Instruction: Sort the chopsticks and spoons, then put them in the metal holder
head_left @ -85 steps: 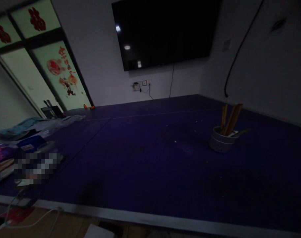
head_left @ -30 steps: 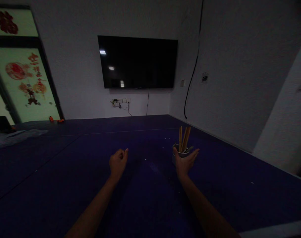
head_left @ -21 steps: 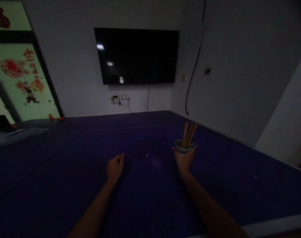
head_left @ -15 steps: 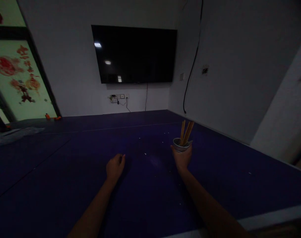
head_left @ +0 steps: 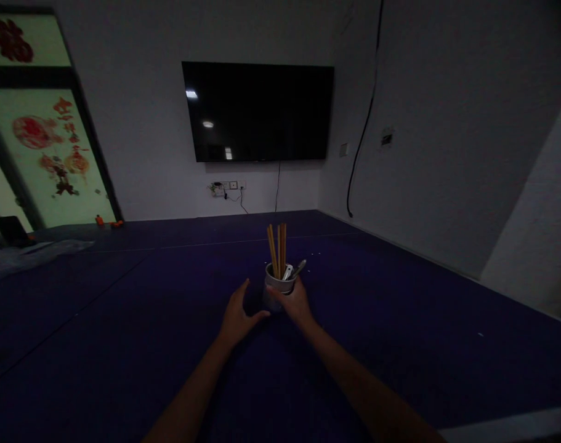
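Observation:
A grey utensil cup (head_left: pixel 271 296) stands upright in front of me on the dark blue surface (head_left: pixel 169 289). Several wooden chopsticks (head_left: pixel 280 249) and a couple of metal utensils (head_left: pixel 299 267), perhaps spoon handles, stick up from it. My right hand (head_left: pixel 297 303) is wrapped round the cup's right and near side, thumb across the front. On the left, my left hand (head_left: pixel 238 317) is open, thumb and fingers spread toward the cup. Whether its thumb touches the cup I cannot tell.
A black television (head_left: pixel 262 114) hangs on the far wall above some sockets (head_left: pixel 229 186). A black cable (head_left: pixel 361 141) dangles along the right wall. Clear plastic sheeting (head_left: pixel 44 252) and small orange objects (head_left: pixel 109 223) lie far left, near a decorated door (head_left: pixel 53 154).
My right hand has brought the cup leftward to the middle, and it now stands more upright. My left hand has opened from a loose curl and moved right, beside the cup.

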{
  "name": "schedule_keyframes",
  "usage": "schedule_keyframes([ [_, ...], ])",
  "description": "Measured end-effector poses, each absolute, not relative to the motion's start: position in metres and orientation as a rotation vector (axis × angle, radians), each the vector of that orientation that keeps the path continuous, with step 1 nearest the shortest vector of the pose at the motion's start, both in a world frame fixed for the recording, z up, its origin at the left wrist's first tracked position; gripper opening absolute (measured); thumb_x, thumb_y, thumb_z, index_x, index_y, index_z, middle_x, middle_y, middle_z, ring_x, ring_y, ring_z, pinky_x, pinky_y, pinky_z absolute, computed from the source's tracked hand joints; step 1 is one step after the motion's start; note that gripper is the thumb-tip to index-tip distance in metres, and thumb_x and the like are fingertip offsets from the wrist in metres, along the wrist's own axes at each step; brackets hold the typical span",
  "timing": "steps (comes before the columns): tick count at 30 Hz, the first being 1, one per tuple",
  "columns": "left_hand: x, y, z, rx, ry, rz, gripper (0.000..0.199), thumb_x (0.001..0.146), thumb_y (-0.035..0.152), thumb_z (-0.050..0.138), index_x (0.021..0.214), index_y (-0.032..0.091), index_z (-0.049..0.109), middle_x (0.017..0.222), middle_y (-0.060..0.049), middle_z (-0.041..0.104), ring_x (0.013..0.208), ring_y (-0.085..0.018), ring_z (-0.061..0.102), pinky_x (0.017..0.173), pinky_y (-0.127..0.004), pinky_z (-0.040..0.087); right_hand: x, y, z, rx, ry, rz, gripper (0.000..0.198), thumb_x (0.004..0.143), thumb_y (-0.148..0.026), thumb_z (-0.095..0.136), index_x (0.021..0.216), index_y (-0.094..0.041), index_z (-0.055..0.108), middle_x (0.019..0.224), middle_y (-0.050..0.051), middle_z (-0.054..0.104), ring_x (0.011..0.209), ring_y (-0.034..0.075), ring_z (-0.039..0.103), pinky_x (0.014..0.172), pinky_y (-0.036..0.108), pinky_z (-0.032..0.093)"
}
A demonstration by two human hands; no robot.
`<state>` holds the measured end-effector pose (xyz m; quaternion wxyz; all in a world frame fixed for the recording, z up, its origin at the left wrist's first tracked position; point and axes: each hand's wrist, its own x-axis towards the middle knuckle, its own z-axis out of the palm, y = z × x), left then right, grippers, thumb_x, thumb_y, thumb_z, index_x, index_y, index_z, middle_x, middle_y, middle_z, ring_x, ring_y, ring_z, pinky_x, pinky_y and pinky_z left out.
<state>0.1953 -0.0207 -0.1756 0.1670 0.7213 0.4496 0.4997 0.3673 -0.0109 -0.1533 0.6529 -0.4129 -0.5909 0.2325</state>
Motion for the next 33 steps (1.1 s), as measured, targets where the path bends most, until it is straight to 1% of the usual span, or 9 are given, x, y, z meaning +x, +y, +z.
schedule_keyframes([
  [3, 0.202, -0.025, -0.174, 1.991, 1.171, 1.427, 0.098, 0.054, 0.045, 0.078, 0.137, 0.017, 0.033, 0.136, -0.017, 0.045, 0.124, -0.03, 0.044, 0.102, -0.046, 0.036, 0.35, -0.016, -0.163, -0.881, -1.38, 0.615, 0.068, 0.061, -0.045, 0.074, 0.118, -0.017, 0.048, 0.112, 0.012, 0.064, 0.102, 0.026, 0.06, 0.089, 0.041, 0.047],
  [9, 0.21, -0.033, -0.169, 1.933, 1.086, 1.439, 0.082, 0.058, 0.039, 0.075, 0.129, 0.018, 0.04, 0.124, -0.012, 0.056, 0.114, -0.026, 0.054, 0.098, -0.041, 0.042, 0.338, -0.02, -0.17, -0.76, -1.494, 0.707, 0.072, 0.063, -0.043, 0.074, 0.125, -0.019, 0.045, 0.119, 0.012, 0.06, 0.112, 0.026, 0.055, 0.094, 0.041, 0.044],
  [11, 0.208, -0.03, -0.17, 1.92, 1.121, 1.479, 0.081, 0.058, 0.039, 0.075, 0.128, 0.017, 0.04, 0.121, -0.012, 0.058, 0.11, -0.026, 0.056, 0.094, -0.04, 0.044, 0.337, -0.018, -0.173, -0.717, -1.534, 0.71, 0.079, 0.065, -0.043, 0.073, 0.132, -0.021, 0.038, 0.126, 0.012, 0.055, 0.117, 0.026, 0.051, 0.098, 0.043, 0.041],
  [14, 0.194, -0.02, -0.172, 1.873, 1.311, 1.572, 0.084, 0.055, 0.04, 0.076, 0.127, 0.017, 0.039, 0.118, -0.013, 0.059, 0.107, -0.027, 0.057, 0.089, -0.04, 0.047, 0.338, -0.017, -0.181, -0.73, -1.613, 0.673, 0.091, 0.068, -0.043, 0.071, 0.142, -0.024, 0.023, 0.135, 0.013, 0.047, 0.121, 0.026, 0.047, 0.099, 0.046, 0.038],
  [17, 0.169, -0.008, -0.17, 1.769, 1.653, 1.673, 0.082, 0.055, 0.039, 0.076, 0.126, 0.017, 0.041, 0.118, -0.013, 0.058, 0.108, -0.028, 0.056, 0.09, -0.041, 0.045, 0.342, -0.019, -0.189, -0.843, -1.697, 0.602, 0.09, 0.073, -0.043, 0.068, 0.145, -0.026, 0.017, 0.134, 0.014, 0.047, 0.118, 0.025, 0.05, 0.098, 0.048, 0.038],
  [20, 0.141, 0.003, -0.168, 1.645, 1.878, 1.752, 0.077, 0.057, 0.04, 0.074, 0.124, 0.021, 0.041, 0.119, -0.011, 0.058, 0.109, -0.028, 0.056, 0.09, -0.041, 0.045, 0.345, -0.021, -0.193, -0.918, -1.735, 0.554, 0.077, 0.079, -0.043, 0.061, 0.144, -0.029, 0.021, 0.13, 0.012, 0.051, 0.112, 0.024, 0.054, 0.095, 0.047, 0.041],
  [23, 0.121, 0.012, -0.167, 1.526, 1.963, 1.741, 0.078, 0.057, 0.045, 0.073, 0.123, 0.02, 0.04, 0.119, -0.013, 0.057, 0.109, -0.03, 0.055, 0.088, -0.042, 0.045, 0.346, -0.021, -0.194, -0.947, -1.718, 0.519, 0.064, 0.083, -0.042, 0.055, 0.141, -0.032, 0.029, 0.124, 0.009, 0.055, 0.105, 0.022, 0.057, 0.091, 0.045, 0.044],
  [28, 0.112, 0.021, -0.171, 1.464, 1.945, 1.685, 0.082, 0.056, 0.051, 0.073, 0.123, 0.02, 0.037, 0.118, -0.014, 0.057, 0.107, -0.03, 0.057, 0.085, -0.041, 0.047, 0.346, -0.019, -0.193, -0.968, -1.718, 0.484, 0.05, 0.085, -0.041, 0.053, 0.133, -0.03, 0.044, 0.114, 0.007, 0.061, 0.094, 0.021, 0.06, 0.087, 0.042, 0.047],
  [33, 0.109, 0.026, -0.175, 1.481, 1.905, 1.66, 0.081, 0.054, 0.05, 0.075, 0.121, 0.022, 0.037, 0.118, -0.013, 0.056, 0.11, -0.03, 0.055, 0.087, -0.041, 0.045, 0.346, -0.019, -0.192, -1.005, -1.739, 0.475, 0.042, 0.086, -0.04, 0.05, 0.125, -0.028, 0.052, 0.109, 0.007, 0.063, 0.085, 0.019, 0.062, 0.083, 0.04, 0.048],
])
